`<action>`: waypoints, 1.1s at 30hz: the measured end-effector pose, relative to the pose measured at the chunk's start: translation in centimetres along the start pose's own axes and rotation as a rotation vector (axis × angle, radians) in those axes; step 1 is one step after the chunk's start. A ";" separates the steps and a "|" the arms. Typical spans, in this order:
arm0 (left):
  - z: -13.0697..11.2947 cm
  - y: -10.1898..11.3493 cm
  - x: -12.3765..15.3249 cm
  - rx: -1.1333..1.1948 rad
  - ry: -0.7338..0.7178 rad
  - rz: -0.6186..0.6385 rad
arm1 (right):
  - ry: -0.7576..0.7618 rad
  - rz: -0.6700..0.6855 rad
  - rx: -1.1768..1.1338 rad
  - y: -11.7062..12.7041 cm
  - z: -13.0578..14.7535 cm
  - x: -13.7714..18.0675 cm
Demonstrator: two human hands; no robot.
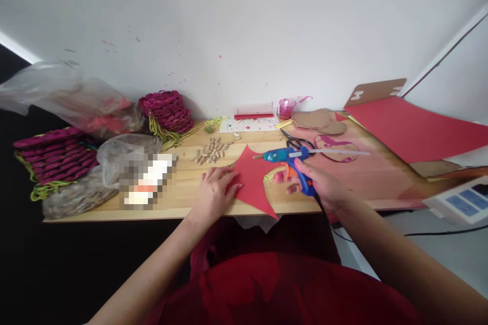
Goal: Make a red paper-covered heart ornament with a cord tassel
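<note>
A blue hot glue gun (285,155) with an orange trigger is in my right hand (314,180). Its nozzle points left above a cut piece of red paper (249,183), and a long clear glue stick (339,151) juts from its back. My left hand (217,188) grips the left edge of this paper, thumb on top; what lies beneath its fingers is hidden. Behind the left hand lies a loose cluster of small beige shells or seeds (213,151). Black-handled scissors (295,139) rest just beyond the glue gun.
Two woven magenta baskets (165,114) and plastic bags (102,106) crowd the left. Cardboard cutouts (312,119) and a pink cup (286,108) stand at the back. Large red sheet (419,127) and a power strip (461,200) are at right; a black cord (339,233) hangs past the front edge.
</note>
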State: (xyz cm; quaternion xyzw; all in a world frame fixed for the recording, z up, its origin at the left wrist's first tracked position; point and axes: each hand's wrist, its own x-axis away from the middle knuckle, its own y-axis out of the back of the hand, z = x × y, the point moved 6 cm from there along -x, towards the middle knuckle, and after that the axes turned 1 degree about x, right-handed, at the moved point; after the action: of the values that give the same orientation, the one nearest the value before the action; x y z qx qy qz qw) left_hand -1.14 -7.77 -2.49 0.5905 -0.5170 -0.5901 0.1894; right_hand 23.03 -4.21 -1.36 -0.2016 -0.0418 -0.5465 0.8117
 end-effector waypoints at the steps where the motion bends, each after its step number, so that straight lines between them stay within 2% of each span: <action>1: 0.0 -0.2 -0.1 0.028 -0.007 0.019 | 0.068 -0.065 0.005 0.8 0.5 -0.2; 4: -0.1 -0.5 -0.5 0.104 -0.032 0.094 | 0.227 -0.243 0.022 2.9 2.0 -1.1; 7: 0.0 -0.6 -1.4 0.141 -0.097 0.199 | 0.186 -0.279 0.037 3.7 2.3 -2.0; 10: 0.1 -0.5 -2.4 0.161 -0.173 0.275 | 0.088 -0.238 0.031 3.3 2.2 -2.7; 13: 0.1 -0.3 -3.0 0.177 -0.215 0.268 | 0.070 -0.201 -0.005 2.8 2.3 -2.9; 19: -0.6 0.0 -3.0 0.281 -0.254 0.161 | 0.146 -0.179 -0.025 2.8 2.5 -3.0; 25: -1.3 -0.7 -4.5 0.196 -0.199 0.170 | 0.222 -0.165 -0.005 1.4 2.4 -3.5; 28: -2.0 -0.9 -5.8 0.174 -0.158 0.204 | 0.196 -0.065 0.015 -0.4 2.1 -3.3; 31: -2.9 -1.2 -6.3 0.176 -0.214 0.235 | 0.125 0.060 0.059 -2.2 1.7 -2.6; 33: -3.0 -1.1 -6.2 0.222 -0.230 0.203 | 0.092 0.088 0.073 -2.6 1.5 -2.3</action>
State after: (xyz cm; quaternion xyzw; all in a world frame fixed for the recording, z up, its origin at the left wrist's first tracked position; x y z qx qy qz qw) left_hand 3.39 -3.29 0.41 0.4811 -0.6542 -0.5708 0.1212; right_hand 19.94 -2.45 0.10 -0.1482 -0.0158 -0.5171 0.8428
